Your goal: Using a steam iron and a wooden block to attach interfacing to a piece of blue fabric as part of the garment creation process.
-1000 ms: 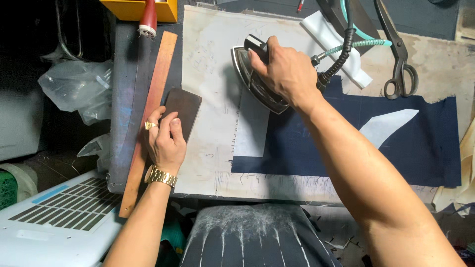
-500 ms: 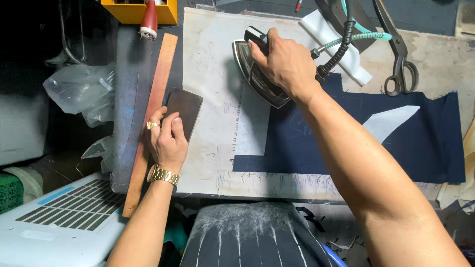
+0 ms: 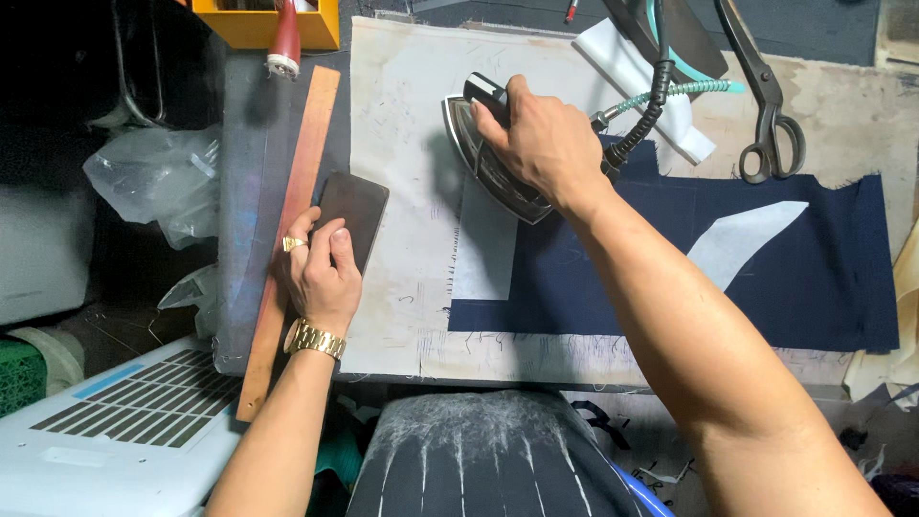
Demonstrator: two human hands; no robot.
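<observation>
Only one view here, the head cam looking straight down. Compared with a second ago, barely anything differs: the iron point(image 3: 498, 158) sits a touch farther toward the left end of the navy fabric point(image 3: 766, 287), and the left hand hasn't budged.

The right hand point(image 3: 546, 144) has its fingers clamped around the iron's handle, with the soleplate tilted up on its edge over the pale pressing cloth point(image 3: 412, 144), right where the navy fabric's left end and its white interfacing strip point(image 3: 483, 254) begin. The iron's cord and teal hose point(image 3: 670, 91) trail off toward the far edge of the desk.

The left hand point(image 3: 321, 268) lies flat on a dark brown block point(image 3: 349, 215), fingers together pressing down on it rather than gripping it. The block sits just beside a long wooden ruler point(image 3: 292, 230) running along the left side of the desk point(image 3: 244, 239).

As for room: the cloth between the block and the iron is bare, so there's open space there. The far right is tighter, with scissors point(image 3: 766, 105) lying near the far edge and a white curved piece point(image 3: 742, 239) on the navy fabric. Off the left edge there's crumpled clear plastic point(image 3: 158, 182) and a white slotted machine cover point(image 3: 124, 421) at the near left corner. A yellow tray point(image 3: 258, 29) sits at the far left.
</observation>
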